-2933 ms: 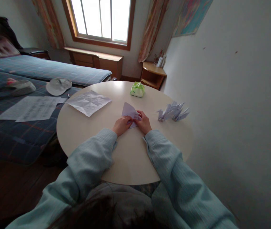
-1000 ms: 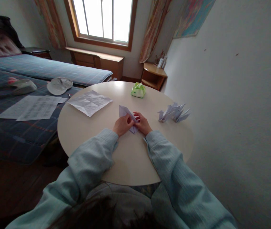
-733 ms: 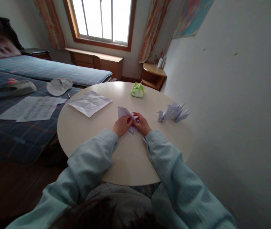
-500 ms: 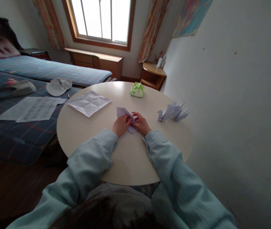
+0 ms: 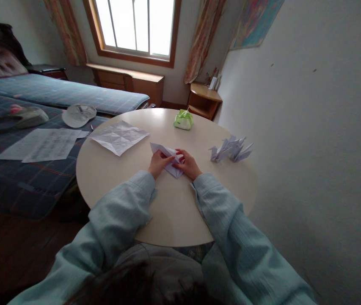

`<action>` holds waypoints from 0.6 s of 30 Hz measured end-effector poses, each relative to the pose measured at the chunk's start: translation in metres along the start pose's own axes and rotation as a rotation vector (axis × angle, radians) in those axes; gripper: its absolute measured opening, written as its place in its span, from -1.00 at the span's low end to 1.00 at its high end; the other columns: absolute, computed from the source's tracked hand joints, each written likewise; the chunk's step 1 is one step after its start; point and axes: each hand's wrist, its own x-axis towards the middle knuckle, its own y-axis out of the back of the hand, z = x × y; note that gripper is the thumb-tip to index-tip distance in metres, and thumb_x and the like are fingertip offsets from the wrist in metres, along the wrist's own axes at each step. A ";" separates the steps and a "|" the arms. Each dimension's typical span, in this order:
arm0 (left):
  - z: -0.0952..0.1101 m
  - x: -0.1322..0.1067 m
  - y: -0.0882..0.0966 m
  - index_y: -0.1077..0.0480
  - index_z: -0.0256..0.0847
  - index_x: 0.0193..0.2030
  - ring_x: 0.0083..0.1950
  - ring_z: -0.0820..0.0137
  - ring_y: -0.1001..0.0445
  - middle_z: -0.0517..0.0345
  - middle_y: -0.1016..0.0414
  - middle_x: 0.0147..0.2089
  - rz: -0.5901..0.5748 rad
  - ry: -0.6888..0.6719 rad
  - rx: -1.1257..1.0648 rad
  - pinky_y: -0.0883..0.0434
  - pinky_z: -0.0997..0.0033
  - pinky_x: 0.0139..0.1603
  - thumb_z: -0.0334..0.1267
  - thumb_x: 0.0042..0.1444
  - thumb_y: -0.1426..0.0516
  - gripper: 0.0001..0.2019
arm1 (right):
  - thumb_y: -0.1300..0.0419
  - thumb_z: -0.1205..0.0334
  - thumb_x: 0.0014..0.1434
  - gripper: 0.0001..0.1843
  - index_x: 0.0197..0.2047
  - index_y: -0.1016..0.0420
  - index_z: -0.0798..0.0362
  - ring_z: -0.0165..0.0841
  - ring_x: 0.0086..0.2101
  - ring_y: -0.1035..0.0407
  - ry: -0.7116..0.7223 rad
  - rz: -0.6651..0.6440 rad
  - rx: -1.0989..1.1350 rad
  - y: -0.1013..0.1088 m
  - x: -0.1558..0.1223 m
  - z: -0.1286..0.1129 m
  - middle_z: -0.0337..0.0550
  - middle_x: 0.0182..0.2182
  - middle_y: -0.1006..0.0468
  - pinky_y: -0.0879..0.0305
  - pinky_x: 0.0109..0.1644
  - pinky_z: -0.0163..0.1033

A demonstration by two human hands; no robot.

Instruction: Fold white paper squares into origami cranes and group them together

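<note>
A partly folded sheet of pale paper (image 5: 174, 171) lies at the middle of the round table, between my two hands. My left hand (image 5: 159, 162) grips its left flap, thumb on top and fingers tucked beneath the raised fold. On the other side, my right hand (image 5: 189, 164) pinches the paper's right part with bent fingers. The folded lower corner points toward me and shows creases. Several folded paper cranes (image 5: 231, 149) stand close together to the right of my right hand.
On the round white table (image 5: 113, 190), a creased, unfolded paper sheet (image 5: 118, 137) lies at left, and a green tissue pack (image 5: 183, 120) sits at the back. Printed sheets (image 5: 51, 145) and a white cap (image 5: 78, 115) rest on the bed. A wall stands close on the right.
My left hand has shifted slightly left, and the paper's left flap has moved out to the left with it. My right hand stays nearly where it was.
</note>
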 end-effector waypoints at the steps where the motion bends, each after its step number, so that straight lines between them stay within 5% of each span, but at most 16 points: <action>1: 0.001 0.000 0.000 -0.33 -0.36 -0.29 -0.27 0.35 -0.46 -0.01 -0.50 -0.28 -0.002 0.016 -0.054 -0.41 0.37 -0.26 -0.21 -0.27 -0.24 -0.63 | -0.25 0.22 -0.20 -0.38 0.00 -0.23 0.05 -0.49 -0.46 -0.26 0.001 0.000 0.002 0.000 0.000 0.000 -0.12 -0.20 -0.39 -0.31 -0.29 -0.27; 18: -0.002 0.001 0.003 -0.42 -0.36 -0.33 -0.32 0.33 -0.46 0.03 -0.52 -0.32 0.037 0.032 0.037 -0.42 0.38 -0.33 -0.31 -0.30 -0.23 -0.70 | -0.25 0.21 -0.19 -0.39 -0.01 -0.23 0.04 -0.48 -0.45 -0.26 -0.014 -0.013 0.013 0.001 0.000 -0.002 -0.12 -0.19 -0.39 -0.30 -0.29 -0.27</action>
